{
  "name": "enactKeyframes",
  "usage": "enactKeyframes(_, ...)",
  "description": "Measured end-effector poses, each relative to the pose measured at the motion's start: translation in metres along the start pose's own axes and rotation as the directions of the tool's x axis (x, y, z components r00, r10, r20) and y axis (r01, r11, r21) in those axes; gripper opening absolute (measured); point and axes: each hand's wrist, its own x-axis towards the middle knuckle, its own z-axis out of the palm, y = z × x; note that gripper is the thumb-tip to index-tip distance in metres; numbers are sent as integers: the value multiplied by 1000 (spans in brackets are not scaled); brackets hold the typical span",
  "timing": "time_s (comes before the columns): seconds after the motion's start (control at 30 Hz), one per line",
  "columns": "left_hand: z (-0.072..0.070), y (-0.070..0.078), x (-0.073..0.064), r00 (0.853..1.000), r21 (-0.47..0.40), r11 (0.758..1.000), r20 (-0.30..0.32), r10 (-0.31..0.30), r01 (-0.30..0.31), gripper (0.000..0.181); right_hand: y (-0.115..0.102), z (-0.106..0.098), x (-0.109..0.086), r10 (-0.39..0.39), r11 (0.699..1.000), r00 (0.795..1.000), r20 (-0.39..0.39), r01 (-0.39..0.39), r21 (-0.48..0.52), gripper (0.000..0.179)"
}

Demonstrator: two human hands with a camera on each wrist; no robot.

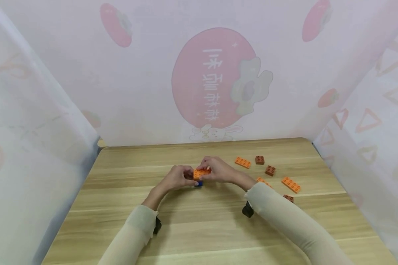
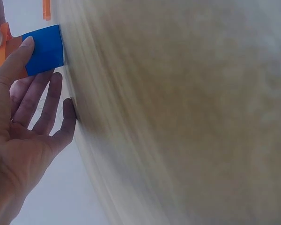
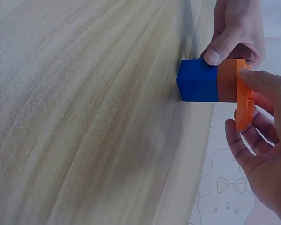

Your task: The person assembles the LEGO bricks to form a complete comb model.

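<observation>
A blue block (image 3: 199,80) stands on the wooden table with a brown brick (image 3: 227,86) on top of it. Across the brown brick lies a flat orange studded plate (image 1: 201,173), which overhangs to one side in the right wrist view. My left hand (image 1: 178,178) holds the stack by its sides, its thumb where the blue and brown parts meet. Pinched between thumb and fingers of my right hand (image 1: 219,170) is the orange plate. In the left wrist view, the lower left fingers spread near the tabletop.
To the right lie two orange plates (image 1: 243,162) (image 1: 290,184) and a third orange plate (image 1: 264,181) partly behind the right sleeve. Among them are brown bricks (image 1: 259,160) (image 1: 270,170) (image 1: 288,198). Printed cloth walls (image 1: 146,92) surround the table (image 1: 192,228).
</observation>
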Motion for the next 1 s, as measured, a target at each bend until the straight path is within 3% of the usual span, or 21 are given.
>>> enactKeyframes(0.4,1,2,1,1000,7,1000,9,-23,23,21,10,-23,-19,-12,998,1000,-11,13,66,33)
enactKeyframes(0.8,-2,1,0,999,22,999,5,-40,40,24,13,-48,-42,-19,1000,1000,7,19,7,31)
enactKeyframes(1.0,-1,2,0,999,17,999,9,-44,44,24,16,-52,-56,23,1000,999,28,-23,21,29)
